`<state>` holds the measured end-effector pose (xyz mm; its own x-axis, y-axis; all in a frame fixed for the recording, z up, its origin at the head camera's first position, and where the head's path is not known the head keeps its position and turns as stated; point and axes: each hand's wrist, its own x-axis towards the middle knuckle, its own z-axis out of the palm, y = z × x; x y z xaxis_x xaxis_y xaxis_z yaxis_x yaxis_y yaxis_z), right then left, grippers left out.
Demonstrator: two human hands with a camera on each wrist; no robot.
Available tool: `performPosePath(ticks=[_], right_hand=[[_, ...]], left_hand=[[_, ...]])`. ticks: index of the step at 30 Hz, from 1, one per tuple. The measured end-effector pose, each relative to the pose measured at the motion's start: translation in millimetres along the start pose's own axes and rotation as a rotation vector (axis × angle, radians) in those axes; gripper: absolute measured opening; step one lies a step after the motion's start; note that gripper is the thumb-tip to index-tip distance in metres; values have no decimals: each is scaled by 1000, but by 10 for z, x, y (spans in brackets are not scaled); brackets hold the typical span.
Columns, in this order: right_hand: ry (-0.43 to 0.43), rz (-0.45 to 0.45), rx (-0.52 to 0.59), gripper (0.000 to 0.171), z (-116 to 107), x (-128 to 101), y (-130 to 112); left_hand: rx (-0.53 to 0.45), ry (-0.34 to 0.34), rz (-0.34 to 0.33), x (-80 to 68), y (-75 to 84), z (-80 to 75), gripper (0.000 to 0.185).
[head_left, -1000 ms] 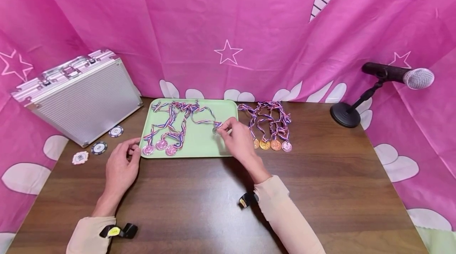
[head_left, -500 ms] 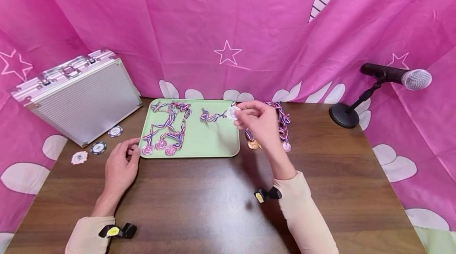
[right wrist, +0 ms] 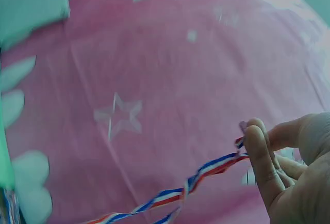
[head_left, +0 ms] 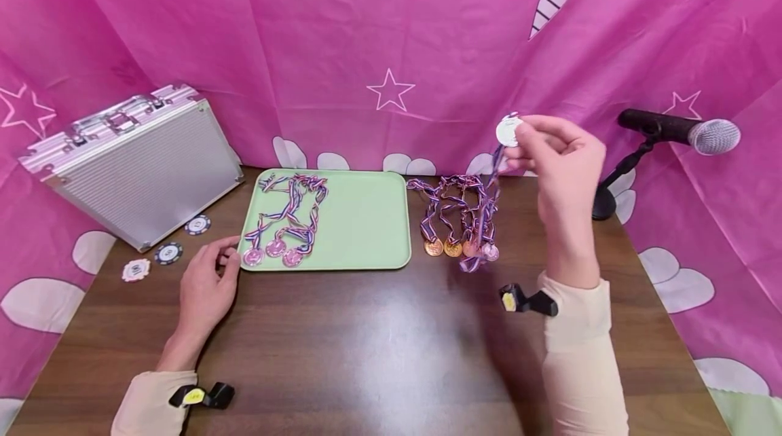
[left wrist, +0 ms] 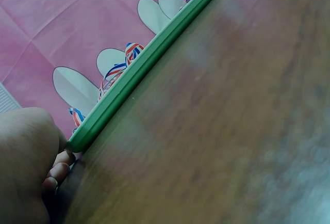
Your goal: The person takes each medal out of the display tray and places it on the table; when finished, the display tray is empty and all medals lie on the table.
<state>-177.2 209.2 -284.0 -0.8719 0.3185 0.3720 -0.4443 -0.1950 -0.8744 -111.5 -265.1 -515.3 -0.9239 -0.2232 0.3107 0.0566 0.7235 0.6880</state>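
Note:
Raised over the right side of the table, my right hand point(head_left: 563, 161) pinches a silver medal point(head_left: 508, 131) between thumb and fingers. Its red, white and blue ribbon point(right wrist: 206, 171) dangles below, crossing in front of a row of medals point(head_left: 452, 248) on the table in the head view. The green tray point(head_left: 366, 225) lies at the back of the table, its left half bearing several pinkish-silver medals point(head_left: 292, 257) with tangled ribbons. At the tray's front left corner my left hand point(head_left: 210, 281) grips the edge, fingers curled there in the left wrist view.
A silver metal case point(head_left: 146, 164) stands at the back left, with poker chips point(head_left: 168, 253) in front of it. At the back right is a microphone point(head_left: 684, 129) on a black stand. Pink patterned cloth point(head_left: 342, 69) hangs behind the wooden table point(head_left: 342, 341).
The right hand has lifted the silver medal and its ribbon off the tray and carried them up and to the right. My left hand stays at the tray's corner.

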Motion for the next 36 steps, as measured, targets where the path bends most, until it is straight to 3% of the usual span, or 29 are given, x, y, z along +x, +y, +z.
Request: performPosePath(ticks=[5,8,11,17,20,24,29,33,36], right_hand=[[114,-102,-32,10,-268,207,104],[173,-104,-80,9,-453,201,289],[199,2,-165,9,-661,81,568],[174,347,-284,11,-1108,-269,1129],[140,425,-336,13,-1273,-417,1279],[70,458,-447,24,-1428,-580,1358],[-28,465,-674,30,-1594,-693,1414],[-91,366,-967,25,-1663,-735,1471],[-89,277,-1095,21,-1671,-762,1516]], left_hand=[[8,-2,-7,7,-16,-22,31],[8,-6,-5,10,-10,-30,32],[3,-12,-2,17,3,-22,32],[-2,-27,-17,22,34,15,33],[-2,-27,-20,30,40,23,33],[1,-24,-20,34,40,18,33],[9,-31,-24,23,31,2,33],[10,-33,-28,2,18,-11,33],[10,-29,-31,-16,12,-15,33]])
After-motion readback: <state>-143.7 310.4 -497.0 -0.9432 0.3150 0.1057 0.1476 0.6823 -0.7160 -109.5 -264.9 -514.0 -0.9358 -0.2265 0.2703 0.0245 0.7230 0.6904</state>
